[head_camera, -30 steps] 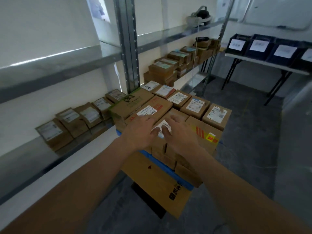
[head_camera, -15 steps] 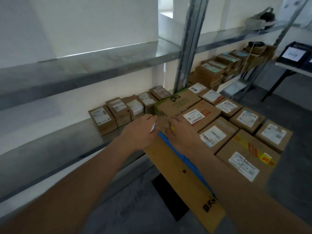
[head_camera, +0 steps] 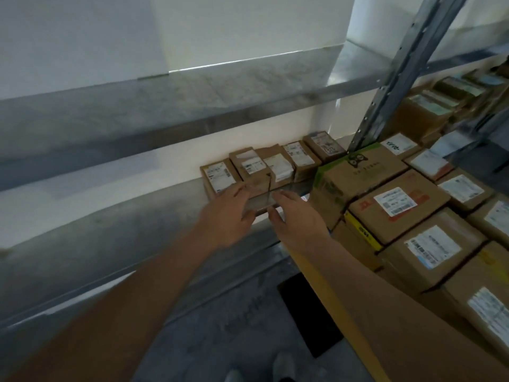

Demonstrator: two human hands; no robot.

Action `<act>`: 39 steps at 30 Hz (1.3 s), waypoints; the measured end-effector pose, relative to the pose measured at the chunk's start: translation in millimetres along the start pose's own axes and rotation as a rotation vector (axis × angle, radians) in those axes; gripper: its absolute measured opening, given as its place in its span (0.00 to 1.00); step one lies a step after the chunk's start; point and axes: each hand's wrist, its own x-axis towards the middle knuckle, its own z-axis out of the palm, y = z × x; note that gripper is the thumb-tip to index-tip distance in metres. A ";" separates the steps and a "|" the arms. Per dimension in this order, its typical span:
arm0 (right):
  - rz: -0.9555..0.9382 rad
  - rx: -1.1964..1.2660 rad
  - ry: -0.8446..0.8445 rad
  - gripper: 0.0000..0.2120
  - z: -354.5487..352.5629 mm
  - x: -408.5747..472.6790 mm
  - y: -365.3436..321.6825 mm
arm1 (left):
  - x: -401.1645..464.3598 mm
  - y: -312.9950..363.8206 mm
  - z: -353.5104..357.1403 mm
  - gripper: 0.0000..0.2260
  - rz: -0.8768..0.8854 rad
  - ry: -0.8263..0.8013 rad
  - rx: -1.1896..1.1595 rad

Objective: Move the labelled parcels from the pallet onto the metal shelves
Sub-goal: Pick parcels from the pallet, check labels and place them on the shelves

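We hold a small brown cardboard parcel (head_camera: 260,193) between left hand (head_camera: 230,216) and right hand (head_camera: 296,220) | fingers clamped on its sides | grey metal shelf (head_camera: 110,244) beneath, labelled row just beyond.

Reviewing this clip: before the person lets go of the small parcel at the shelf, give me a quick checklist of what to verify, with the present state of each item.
1. Parcel held between both hands: ok, left hand and right hand sit on either side of it.
2. Parcel over the lower shelf: ok, it is at the shelf's front edge.
3. Parcel resting flat on the shelf: cannot tell, it is blurred.
4. Clearance from the row of parcels behind: cannot tell, the held parcel overlaps them in this view.
5. Free shelf space beside the row: ok, bare metal lies to its left.
6. Label facing up: cannot tell.
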 end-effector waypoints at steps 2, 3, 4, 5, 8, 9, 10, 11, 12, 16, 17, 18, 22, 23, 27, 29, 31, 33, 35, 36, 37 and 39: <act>-0.025 0.008 -0.014 0.16 8.6 13.6 -3.0 | 2.9 -13.1 2.6 0.29 -0.045 0.000 -0.011; -0.037 0.016 -0.025 0.15 13.0 21.3 -3.4 | 5.0 -20.9 5.5 0.28 -0.061 0.007 -0.012; -0.051 0.023 -0.044 0.14 18.0 30.3 -2.8 | 7.5 -27.8 8.1 0.28 -0.077 0.014 -0.014; -0.065 0.026 -0.069 0.14 23.1 39.9 -1.2 | 10.5 -35.1 11.8 0.28 -0.097 0.018 -0.018; -0.104 0.035 -0.117 0.15 37.6 69.9 4.8 | 24.1 -54.4 25.1 0.29 -0.166 0.018 -0.018; -0.121 0.039 -0.135 0.15 41.8 79.3 6.9 | 29.2 -60.3 30.2 0.28 -0.190 0.021 -0.018; -0.141 0.042 -0.152 0.16 46.4 89.0 9.4 | 34.3 -65.4 34.3 0.28 -0.215 0.023 -0.020; -0.162 0.042 -0.162 0.16 51.0 97.9 12.0 | 39.1 -69.8 38.5 0.29 -0.234 0.029 -0.020; -0.179 0.039 -0.171 0.17 56.0 107.1 15.2 | 43.8 -73.8 42.3 0.30 -0.252 0.034 -0.025; -0.237 0.022 -0.223 0.20 75.6 138.7 23.2 | 60.8 -87.5 57.2 0.29 -0.324 0.046 -0.041; -0.249 0.032 -0.243 0.23 80.5 144.3 24.1 | 64.2 -90.3 60.8 0.29 -0.336 0.051 -0.042; -0.263 0.040 -0.254 0.26 85.6 149.8 25.0 | 67.7 -92.6 63.6 0.29 -0.346 0.052 -0.044; -0.277 0.055 -0.287 0.27 98.7 166.9 23.3 | 79.8 -105.1 72.3 0.30 -0.363 0.031 -0.047; -0.283 0.054 -0.287 0.26 101.5 170.5 23.1 | 82.6 -110.4 75.5 0.31 -0.362 0.026 -0.052; -0.279 0.086 -0.248 0.26 116.8 179.1 25.1 | 90.9 -122.2 82.7 0.31 -0.339 0.033 -0.075; -0.275 0.131 -0.224 0.25 123.8 178.7 25.0 | 92.4 -123.6 84.8 0.30 -0.327 0.057 -0.109; -0.273 0.177 -0.205 0.25 129.8 177.5 24.9 | 91.0 -127.1 86.9 0.29 -0.312 0.074 -0.145; -0.281 0.223 -0.192 0.25 132.9 176.3 23.5 | 88.0 -131.7 88.2 0.26 -0.324 0.074 -0.179; -0.291 0.269 -0.191 0.24 134.1 175.1 21.1 | 84.7 -136.7 86.5 0.22 -0.348 0.085 -0.195; -0.297 0.282 -0.186 0.24 134.8 174.5 20.3 | 82.5 -138.8 84.7 0.21 -0.362 0.093 -0.191; -0.301 0.283 -0.177 0.24 135.3 174.0 19.4 | 80.2 -141.6 83.9 0.22 -0.370 0.109 -0.178; -0.294 0.247 -0.138 0.23 137.3 176.0 17.0 | 76.9 -149.1 83.0 0.26 -0.362 0.144 -0.154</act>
